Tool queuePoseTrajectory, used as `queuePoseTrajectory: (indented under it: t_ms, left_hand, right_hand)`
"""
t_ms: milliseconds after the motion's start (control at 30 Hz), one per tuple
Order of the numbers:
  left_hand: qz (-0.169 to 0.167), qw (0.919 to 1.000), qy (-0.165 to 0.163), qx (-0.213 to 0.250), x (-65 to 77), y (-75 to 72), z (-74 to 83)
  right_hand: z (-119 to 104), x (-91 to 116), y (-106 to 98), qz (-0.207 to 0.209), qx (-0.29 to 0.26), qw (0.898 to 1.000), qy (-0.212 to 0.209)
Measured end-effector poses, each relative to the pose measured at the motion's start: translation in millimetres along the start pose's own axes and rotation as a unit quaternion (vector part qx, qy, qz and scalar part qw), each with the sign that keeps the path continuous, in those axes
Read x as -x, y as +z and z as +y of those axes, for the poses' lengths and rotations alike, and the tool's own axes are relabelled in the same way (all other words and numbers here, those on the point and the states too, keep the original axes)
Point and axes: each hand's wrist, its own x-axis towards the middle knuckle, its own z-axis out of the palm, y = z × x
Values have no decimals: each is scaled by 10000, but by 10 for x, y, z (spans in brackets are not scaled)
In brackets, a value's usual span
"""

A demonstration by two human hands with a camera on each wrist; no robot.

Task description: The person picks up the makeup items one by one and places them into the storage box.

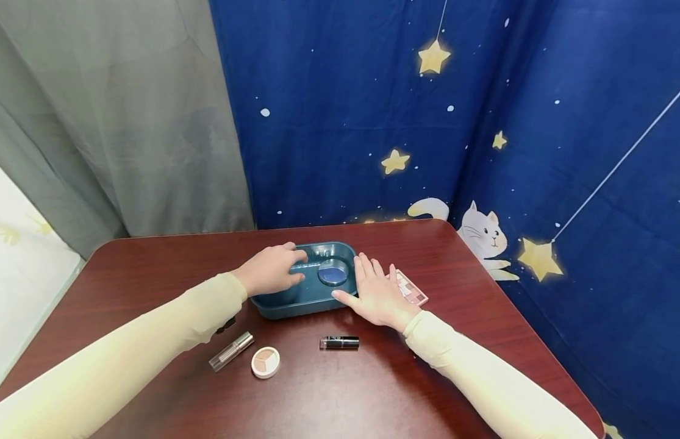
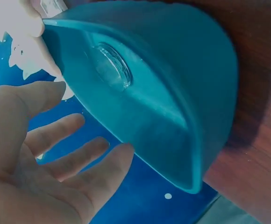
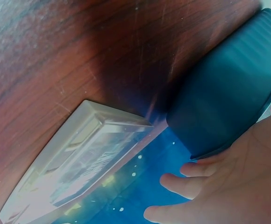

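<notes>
A teal plastic basin (image 1: 296,306) stands on the table. Inside it, toward the right end, lies a round, clear, shallow container (image 1: 333,272) that shows blue. My left hand (image 1: 271,268) hovers over the basin's left end, fingers spread and slightly bent, nothing between them. At the right end, my right hand (image 1: 379,297) rests against the rim with straight fingers, thumb reaching over the near side. An eyeshadow palette (image 1: 411,289) lies just to the right of that hand, partly hidden behind it. In the right wrist view the palette (image 3: 79,163) has a clear cover.
Nearer me on the dark red table (image 1: 169,262) lie a silver cosmetic tube (image 1: 232,352), a round three-shade compact (image 1: 265,363) and a black lipstick tube (image 1: 340,342). Grey and blue starry curtains (image 1: 340,122) hang right behind the table's far edge.
</notes>
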Motion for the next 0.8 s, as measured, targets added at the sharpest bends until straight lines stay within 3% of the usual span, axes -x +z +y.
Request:
queuePoseTrajectory:
  t_ms: [500,800]
  left_hand:
    - [776,9969,-113,92,496,-151,60]
    - [1430,9892,-276,-149,832,-209,108]
  right_hand:
    - [21,19,-11,60,-9,10000,-37]
    - [8,31,-32,83,14,9999,-59]
